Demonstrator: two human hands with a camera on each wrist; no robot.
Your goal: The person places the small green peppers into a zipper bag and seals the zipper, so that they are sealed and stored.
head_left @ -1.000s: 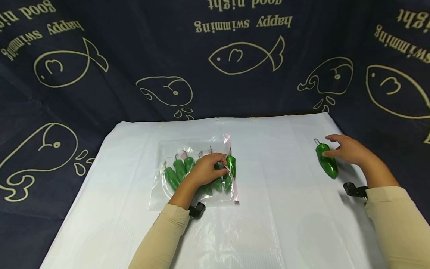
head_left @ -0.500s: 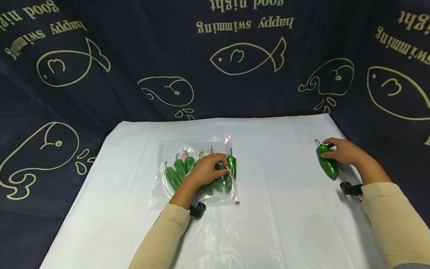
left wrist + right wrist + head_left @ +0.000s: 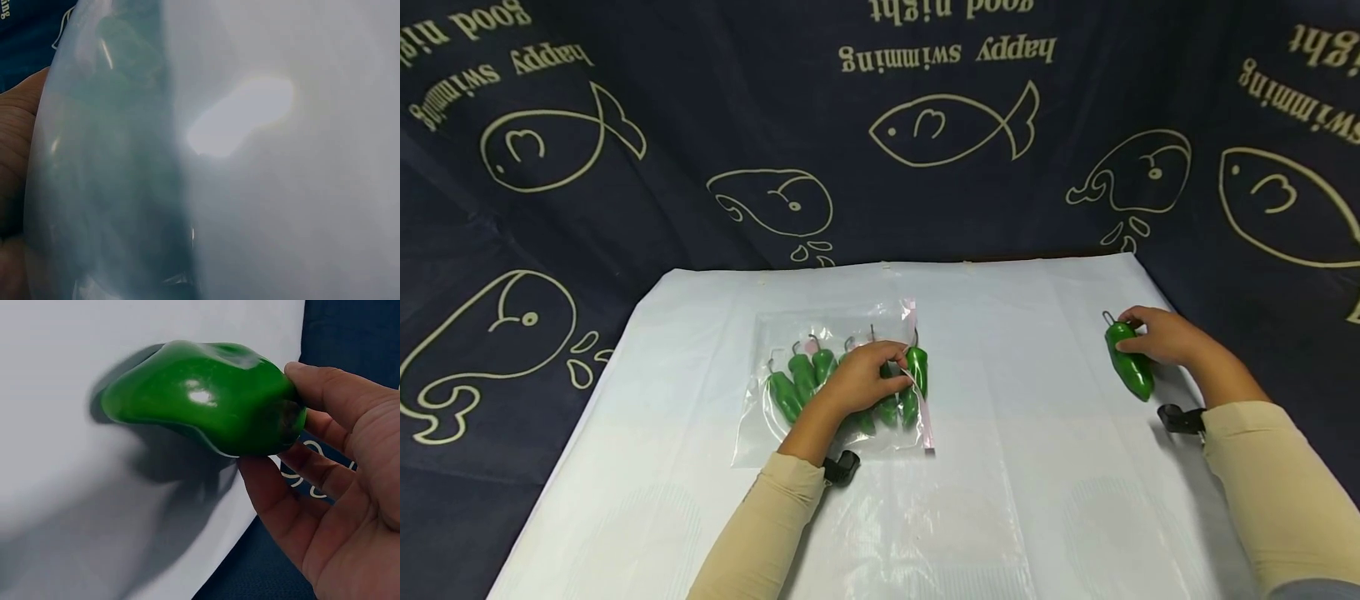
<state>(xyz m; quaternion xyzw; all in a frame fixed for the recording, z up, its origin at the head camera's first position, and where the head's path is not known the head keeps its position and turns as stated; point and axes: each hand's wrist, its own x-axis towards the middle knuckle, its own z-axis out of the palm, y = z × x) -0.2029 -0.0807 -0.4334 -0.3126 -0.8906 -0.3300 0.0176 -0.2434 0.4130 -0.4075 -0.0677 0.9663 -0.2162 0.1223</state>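
Note:
At the right of the head view a glossy green pepper point(image 3: 1129, 367) with a thin stem lies on the white cloth. My right hand point(image 3: 1167, 337) pinches it between thumb and fingers near the stem end. The right wrist view has the same pepper point(image 3: 194, 394) up close, with fingers on either side. On the left, a clear plastic zip bag point(image 3: 756, 446) lies flat with several green peppers point(image 3: 785, 397) inside. My left hand point(image 3: 865, 379) pinches the bag's right edge, beside a pepper point(image 3: 917, 367) at the opening. Blurry plastic fills much of the left wrist view.
A white cloth point(image 3: 985, 500) covers the table. Behind it and at both sides hangs dark blue fabric point(image 3: 647, 50) with fish and whale outlines. A small black wrist camera point(image 3: 841, 468) is on the left wrist, another point(image 3: 1180, 419) on the right.
My right hand has moved slightly left and its fingers have closed on the pepper, which stays on the table. The left hand keeps its hold on the bag's edge.

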